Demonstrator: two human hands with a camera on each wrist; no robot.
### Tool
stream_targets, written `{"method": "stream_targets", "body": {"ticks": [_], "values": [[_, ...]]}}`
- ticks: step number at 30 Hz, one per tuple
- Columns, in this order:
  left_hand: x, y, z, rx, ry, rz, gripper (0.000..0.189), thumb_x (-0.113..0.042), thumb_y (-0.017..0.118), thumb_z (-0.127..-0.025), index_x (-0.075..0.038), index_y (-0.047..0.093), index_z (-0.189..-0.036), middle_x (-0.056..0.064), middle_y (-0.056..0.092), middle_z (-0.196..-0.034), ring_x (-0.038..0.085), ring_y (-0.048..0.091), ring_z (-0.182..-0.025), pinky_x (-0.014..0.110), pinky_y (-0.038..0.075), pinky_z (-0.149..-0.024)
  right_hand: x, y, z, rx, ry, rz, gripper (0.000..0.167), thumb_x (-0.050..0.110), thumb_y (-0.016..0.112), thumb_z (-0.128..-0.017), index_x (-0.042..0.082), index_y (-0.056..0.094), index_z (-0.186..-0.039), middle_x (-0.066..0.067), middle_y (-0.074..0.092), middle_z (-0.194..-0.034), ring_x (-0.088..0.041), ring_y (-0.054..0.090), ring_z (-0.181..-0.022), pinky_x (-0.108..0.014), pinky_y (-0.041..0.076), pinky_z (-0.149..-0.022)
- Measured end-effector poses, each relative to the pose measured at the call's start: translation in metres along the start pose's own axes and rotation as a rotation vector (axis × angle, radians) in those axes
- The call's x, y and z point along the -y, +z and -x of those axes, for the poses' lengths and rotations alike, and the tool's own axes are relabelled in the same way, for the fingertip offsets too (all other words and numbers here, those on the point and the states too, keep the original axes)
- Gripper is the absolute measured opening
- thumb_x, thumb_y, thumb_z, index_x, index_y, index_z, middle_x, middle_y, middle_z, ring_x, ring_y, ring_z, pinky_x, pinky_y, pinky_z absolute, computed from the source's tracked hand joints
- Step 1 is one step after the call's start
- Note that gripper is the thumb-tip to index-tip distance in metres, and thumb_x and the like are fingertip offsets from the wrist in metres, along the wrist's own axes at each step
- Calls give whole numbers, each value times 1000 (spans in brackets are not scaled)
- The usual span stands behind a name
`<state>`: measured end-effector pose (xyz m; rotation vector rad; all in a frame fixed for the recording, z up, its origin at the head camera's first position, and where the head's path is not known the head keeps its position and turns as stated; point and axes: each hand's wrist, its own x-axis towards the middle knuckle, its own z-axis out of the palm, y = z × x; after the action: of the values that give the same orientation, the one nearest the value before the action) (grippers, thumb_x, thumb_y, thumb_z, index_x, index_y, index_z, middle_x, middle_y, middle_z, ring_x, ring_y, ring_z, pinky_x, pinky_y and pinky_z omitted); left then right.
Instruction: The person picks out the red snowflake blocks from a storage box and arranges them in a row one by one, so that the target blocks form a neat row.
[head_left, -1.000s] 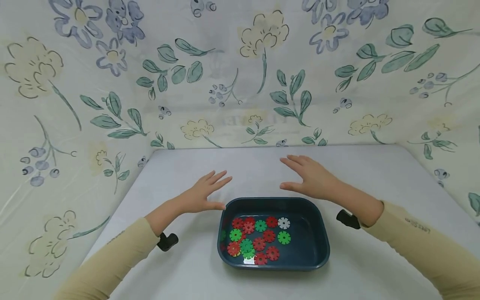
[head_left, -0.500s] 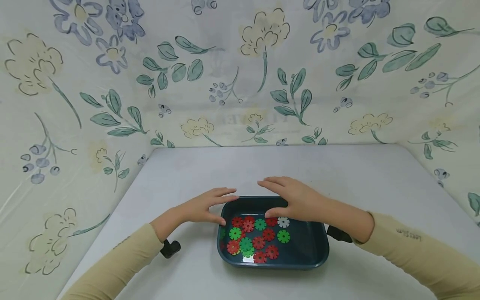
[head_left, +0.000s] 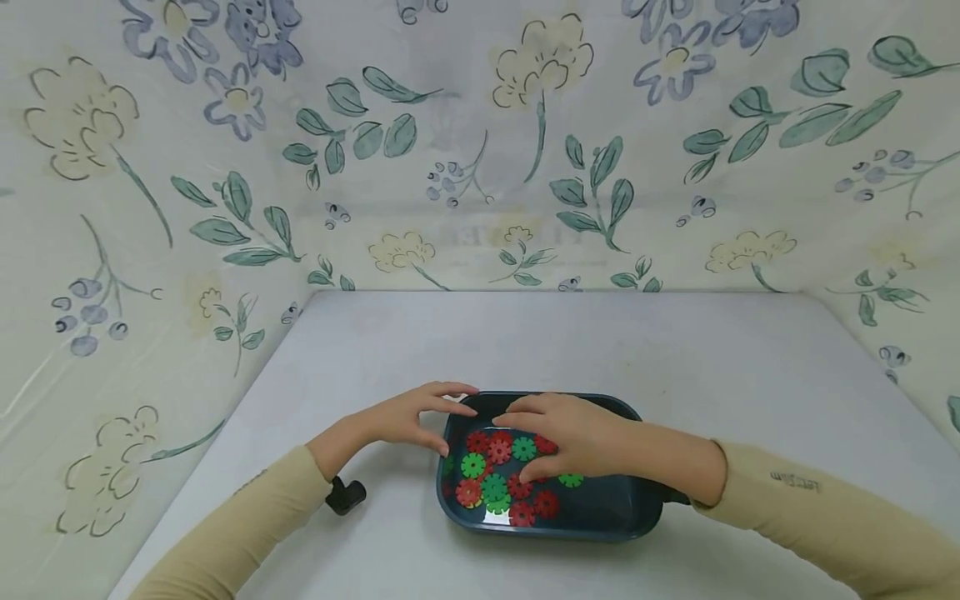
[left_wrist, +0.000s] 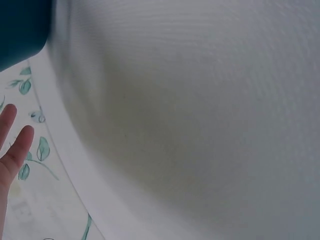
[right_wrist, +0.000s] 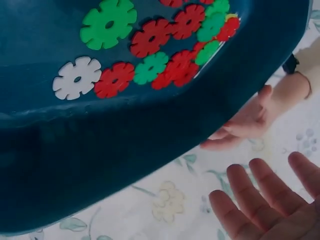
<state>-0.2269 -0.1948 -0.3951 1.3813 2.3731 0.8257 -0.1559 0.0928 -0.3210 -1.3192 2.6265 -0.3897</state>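
Note:
A dark blue plastic tray [head_left: 611,507] holds several notched plastic discs, mostly red and green, such as a red disc [head_left: 546,503] and a light green disc [head_left: 473,464]. My left hand [head_left: 408,417] is at the tray's left end, thumb and fingertips close to the rim and fingers spread. Over the tray's middle hovers my right hand [head_left: 577,433], fingers relaxed and apart, holding nothing. It hides a white disc [right_wrist: 77,78] from the head view; the right wrist view shows that disc flat inside the tray. Two fingers [left_wrist: 20,147] of the left hand show in the left wrist view.
The tray stands on a white table [head_left: 375,333]. Floral fabric [head_left: 480,167] hangs behind it and along both sides. A black wrist device [head_left: 346,495] sits below the left wrist.
My right hand has come down and left from beyond the tray to above the discs. My left hand has moved slightly right and lower, to the tray's left rim. The discs stay put.

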Motion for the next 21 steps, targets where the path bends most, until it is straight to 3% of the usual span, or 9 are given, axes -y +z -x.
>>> {"method": "stream_targets", "body": {"ticks": [13,21], "values": [[13,3,0,4,-10,81,55,-20,75,-75,-13,56,-126,10,33,-146,29,27,-134,56,29,-102,2,20,-27,125,-32,-77,57,39,67,-81,19,50,-131,-1,57,-118,-13,54,-105,-32,49,-87],[12,1,-1,13,-24,84,56,-22,74,-76,-12,54,-128,10,33,-146,29,27,-134,58,29,-102,1,39,-41,181,-40,-120,50,37,69,-80,17,57,-124,2,58,-119,-10,55,-108,-28,47,-90]]}}
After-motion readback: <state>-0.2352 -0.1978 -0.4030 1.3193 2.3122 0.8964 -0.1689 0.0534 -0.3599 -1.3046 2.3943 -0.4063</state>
